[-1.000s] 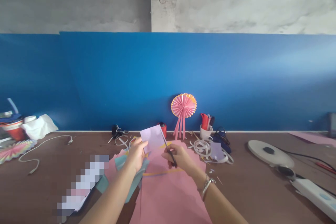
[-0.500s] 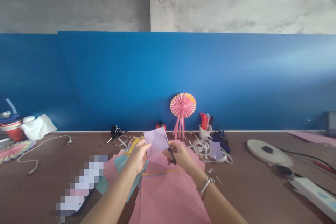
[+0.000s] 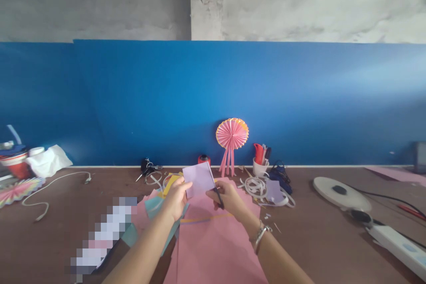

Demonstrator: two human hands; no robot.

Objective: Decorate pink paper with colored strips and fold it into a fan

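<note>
My left hand (image 3: 177,196) is closed on the left edge of a small sheet of purple paper (image 3: 199,178), thumb on top. Dark-handled scissors (image 3: 218,198) are in my right hand (image 3: 226,196), fingers wrapped around the handles. Their blades lie along the right edge of the purple paper. Beneath both hands spreads a stack of pink paper (image 3: 216,248), with a thin yellow and purple strip (image 3: 206,219) across it. Teal paper (image 3: 154,206) and yellow paper (image 3: 171,183) stick out on the left, partly behind my left arm.
A pink pleated paper fan (image 3: 232,134) leans on the blue partition (image 3: 149,97). White strips (image 3: 253,186) and a white cup of tools (image 3: 260,167) are to its right. Keys (image 3: 148,167) lie at the back left. A power strip (image 3: 399,244) and white round pad (image 3: 341,191) sit far right.
Almost nothing differs. Both hands, the purple paper and the scissors stay in nearly the same place.
</note>
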